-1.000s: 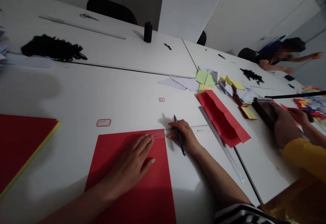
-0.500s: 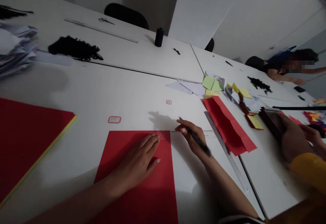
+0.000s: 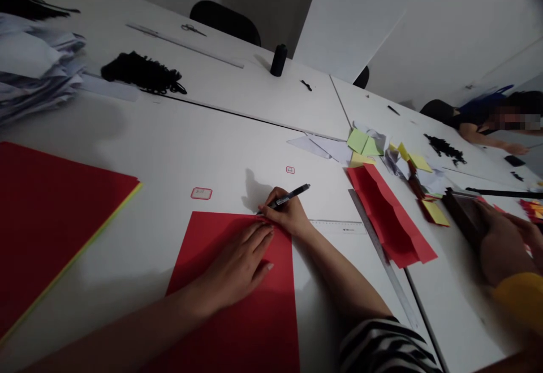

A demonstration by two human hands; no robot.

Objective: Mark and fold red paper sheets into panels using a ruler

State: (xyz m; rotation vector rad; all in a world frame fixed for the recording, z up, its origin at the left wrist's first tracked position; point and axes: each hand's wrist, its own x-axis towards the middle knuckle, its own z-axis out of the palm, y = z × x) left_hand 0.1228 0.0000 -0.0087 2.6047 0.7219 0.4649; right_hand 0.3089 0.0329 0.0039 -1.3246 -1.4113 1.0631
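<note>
A sheet of red paper (image 3: 258, 328) lies on the white table in front of me. My left hand (image 3: 235, 265) rests flat on it, fingers stretched out and thumb apart. A clear ruler (image 3: 339, 227) runs along the sheet's top edge and sticks out to the right; its left part is hidden by my hands. In my right hand (image 3: 288, 214) is a black pen (image 3: 292, 193), gripped between thumb and fingers, with its tip at the sheet's top edge just above my left fingertips.
Left of me lies a red paper stack (image 3: 63, 203) with a yellow edge. A folded red paper piece (image 3: 386, 214) and a metal ruler (image 3: 394, 282) are to the right. Beyond are paper scraps (image 3: 365, 141) and black cord (image 3: 142, 72). A co-worker's hand (image 3: 504, 243) holds a dark object.
My right hand has moved left with the pen, from beyond the sheet's right corner onto its top edge. My left hand stays flat on the paper. The view has shifted slightly.
</note>
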